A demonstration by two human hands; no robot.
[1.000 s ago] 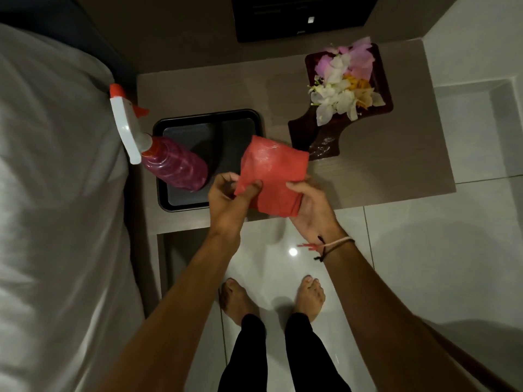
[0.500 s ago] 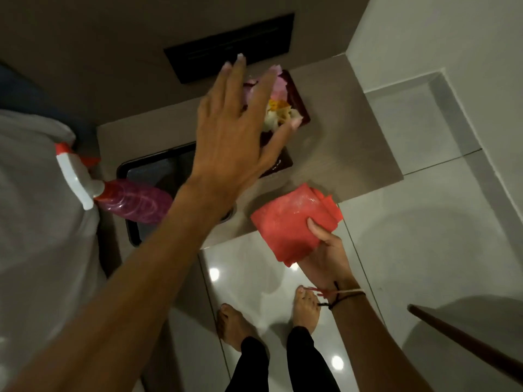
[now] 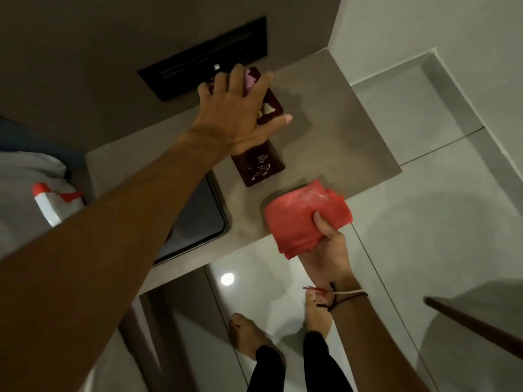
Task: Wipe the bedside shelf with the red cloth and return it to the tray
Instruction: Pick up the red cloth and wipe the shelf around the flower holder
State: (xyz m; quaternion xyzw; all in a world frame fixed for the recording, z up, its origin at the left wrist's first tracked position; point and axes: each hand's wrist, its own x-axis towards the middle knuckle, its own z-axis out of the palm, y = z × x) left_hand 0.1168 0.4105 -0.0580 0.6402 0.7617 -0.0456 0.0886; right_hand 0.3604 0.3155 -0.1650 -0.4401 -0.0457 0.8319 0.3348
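Cloth (image 3: 304, 217): red, folded, over the shelf's front edge.
Right hand (image 3: 329, 251): clenched on the cloth, thumb on top.
Left hand (image 3: 239, 114): fingers spread, empty, above the flower dish (image 3: 261, 164).
Shelf (image 3: 339, 131): holds dish and tray (image 3: 203, 219).
Spray bottle (image 3: 52, 203): left of tray.

no readable text, labels or numbers anywhere

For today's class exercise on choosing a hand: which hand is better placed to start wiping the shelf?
Right. The right hand already has the folded red cloth in its grip at the beige shelf's front edge; the left hand is spread over the dark flower dish.
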